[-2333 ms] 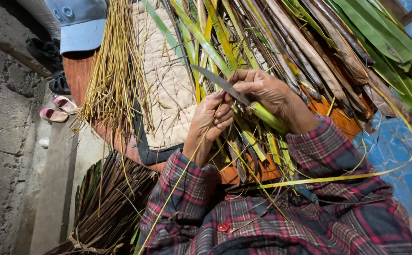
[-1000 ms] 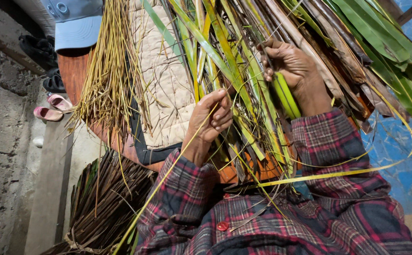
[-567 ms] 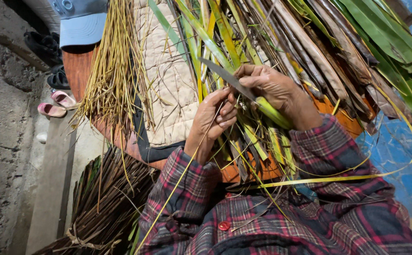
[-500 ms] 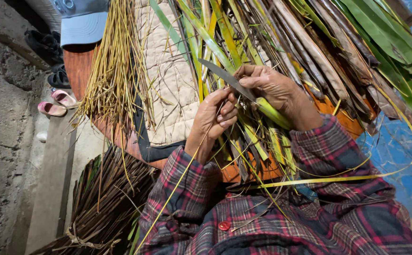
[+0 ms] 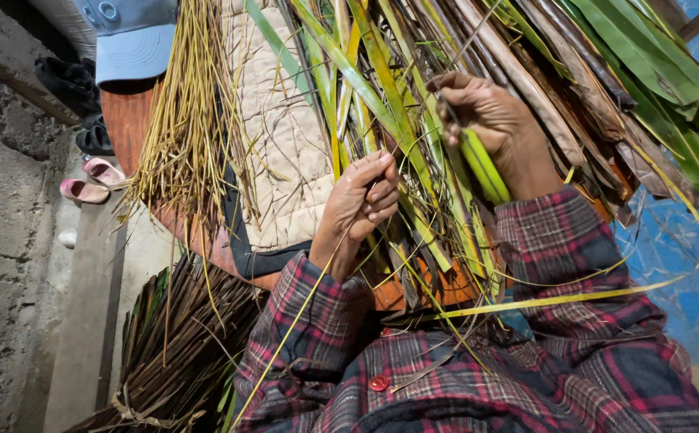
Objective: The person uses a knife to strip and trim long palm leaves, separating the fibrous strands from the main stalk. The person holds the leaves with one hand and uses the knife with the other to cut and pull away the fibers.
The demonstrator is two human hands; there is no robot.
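Observation:
A heap of long green and yellow palm leaves (image 5: pixel 381 88) lies across a red-brown wooden surface (image 5: pixel 129 120) in front of me. My left hand (image 5: pixel 361 196) pinches a thin yellow-green leaf strip (image 5: pixel 301 313) that trails down over my plaid sleeve. My right hand (image 5: pixel 486 120) is raised above and to the right of it, fist closed on a small knife (image 5: pixel 446 108) whose dark blade is mostly hidden among the leaves. A bright green leaf stalk (image 5: pixel 482 164) runs under that hand. The two hands are apart.
A bundle of thin yellow ribs (image 5: pixel 181 136) hangs over a beige quilted cloth (image 5: pixel 285 144). A tied bundle of dark brown ribs (image 5: pixel 173 345) lies lower left. A light blue cap (image 5: pixel 133 48), pink sandals (image 5: pixel 85 188) and dark sandals (image 5: pixel 77 80) sit by the concrete wall.
My right hand has pulled the knife up and to the right, away from my left hand. My left hand keeps its pinch on the strip in nearly the same place.

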